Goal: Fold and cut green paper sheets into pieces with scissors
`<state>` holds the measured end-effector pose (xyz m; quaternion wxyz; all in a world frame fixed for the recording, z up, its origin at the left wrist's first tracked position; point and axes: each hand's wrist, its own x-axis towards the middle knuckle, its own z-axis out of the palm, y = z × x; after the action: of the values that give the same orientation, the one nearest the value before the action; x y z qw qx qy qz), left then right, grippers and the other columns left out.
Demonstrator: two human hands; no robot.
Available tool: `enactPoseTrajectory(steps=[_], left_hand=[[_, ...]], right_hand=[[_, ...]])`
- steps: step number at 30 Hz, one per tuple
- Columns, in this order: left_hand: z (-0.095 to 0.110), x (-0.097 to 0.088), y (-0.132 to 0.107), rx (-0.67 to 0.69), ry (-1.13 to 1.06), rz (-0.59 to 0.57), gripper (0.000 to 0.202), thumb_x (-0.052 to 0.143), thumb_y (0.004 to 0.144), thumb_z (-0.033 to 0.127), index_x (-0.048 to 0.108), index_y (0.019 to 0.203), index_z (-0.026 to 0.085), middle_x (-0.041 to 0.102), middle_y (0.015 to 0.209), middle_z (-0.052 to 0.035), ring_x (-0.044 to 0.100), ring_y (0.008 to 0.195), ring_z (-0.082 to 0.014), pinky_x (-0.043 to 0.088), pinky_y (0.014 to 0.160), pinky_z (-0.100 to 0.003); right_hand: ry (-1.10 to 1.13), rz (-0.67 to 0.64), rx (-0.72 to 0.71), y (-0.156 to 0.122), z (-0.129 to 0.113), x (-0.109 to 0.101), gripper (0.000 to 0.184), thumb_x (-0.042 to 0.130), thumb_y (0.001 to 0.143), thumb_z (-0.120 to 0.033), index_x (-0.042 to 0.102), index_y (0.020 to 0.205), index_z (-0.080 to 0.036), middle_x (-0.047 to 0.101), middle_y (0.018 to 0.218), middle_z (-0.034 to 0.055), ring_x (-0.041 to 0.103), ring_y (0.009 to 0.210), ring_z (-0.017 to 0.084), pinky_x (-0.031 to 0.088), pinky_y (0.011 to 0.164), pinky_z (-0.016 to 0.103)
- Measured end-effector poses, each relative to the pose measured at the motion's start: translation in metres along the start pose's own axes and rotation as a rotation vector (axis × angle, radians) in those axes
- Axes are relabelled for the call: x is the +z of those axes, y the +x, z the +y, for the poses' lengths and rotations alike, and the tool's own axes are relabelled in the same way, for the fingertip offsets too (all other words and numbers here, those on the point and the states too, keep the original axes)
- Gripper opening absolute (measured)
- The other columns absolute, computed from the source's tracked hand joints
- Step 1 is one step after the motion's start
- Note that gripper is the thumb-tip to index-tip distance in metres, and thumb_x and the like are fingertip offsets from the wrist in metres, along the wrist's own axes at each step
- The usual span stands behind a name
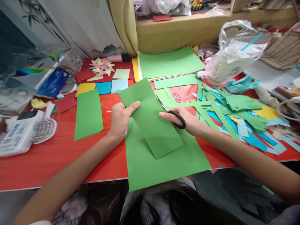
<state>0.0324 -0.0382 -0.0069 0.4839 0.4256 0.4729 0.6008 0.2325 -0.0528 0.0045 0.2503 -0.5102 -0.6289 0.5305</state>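
My left hand [122, 117] grips a long green paper rectangle [154, 122] by its left edge, thumb on top. In my right hand [180, 118] is a pair of scissors [177, 118] with black handles. The blades lie at the right edge of the held paper; part of them is hidden, so how far apart they are I cannot tell. Under the held piece a larger green sheet [142, 168] rests on the red table and juts over its front edge. To the left of my left hand lies a stack of green paper rectangles [88, 115].
Green and blue paper strips [217, 115] are heaped at the right. Behind are large green sheets [171, 62], small paper squares [103, 88] and folded paper bits [102, 66]. A hairbrush [45, 125] and white bottle [17, 134] lie left; a bagged cup [222, 68] stands back right.
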Motion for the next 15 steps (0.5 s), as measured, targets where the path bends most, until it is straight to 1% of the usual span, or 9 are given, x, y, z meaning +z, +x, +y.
enactPoseTrajectory(steps=[3, 9, 15], left_hand=[[-0.0003, -0.0003, 0.0000, -0.002, 0.005, -0.002, 0.024, 0.076, 0.060, 0.025, 0.054, 0.055, 0.016, 0.063, 0.063, 0.0010, 0.060, 0.060, -0.0129, 0.052, 0.055, -0.025], [0.0003, 0.0013, -0.0024, -0.026, -0.007, -0.039, 0.020, 0.076, 0.060, 0.025, 0.059, 0.061, 0.016, 0.067, 0.072, -0.0017, 0.063, 0.066, -0.0163, 0.054, 0.059, -0.029], [0.0001, 0.0024, -0.0038, -0.036, 0.005, -0.027, 0.020, 0.077, 0.060, 0.027, 0.059, 0.061, 0.016, 0.066, 0.068, -0.0010, 0.063, 0.063, -0.0163, 0.053, 0.057, -0.029]], right_hand=[[0.013, 0.002, 0.011, -0.0001, 0.0007, 0.0006, 0.050, 0.059, 0.069, -0.064, 0.044, 0.057, -0.018, 0.035, 0.050, -0.0061, 0.031, 0.045, 0.006, 0.017, 0.044, 0.024], [0.042, -0.001, 0.015, -0.0008, -0.0008, 0.0015, 0.050, 0.059, 0.068, -0.064, 0.043, 0.056, -0.018, 0.035, 0.050, -0.0060, 0.031, 0.044, 0.006, 0.018, 0.044, 0.024], [0.049, -0.001, -0.002, -0.0001, -0.0017, 0.0008, 0.050, 0.058, 0.069, -0.063, 0.043, 0.055, -0.018, 0.039, 0.048, -0.0056, 0.035, 0.044, 0.007, 0.023, 0.045, 0.024]])
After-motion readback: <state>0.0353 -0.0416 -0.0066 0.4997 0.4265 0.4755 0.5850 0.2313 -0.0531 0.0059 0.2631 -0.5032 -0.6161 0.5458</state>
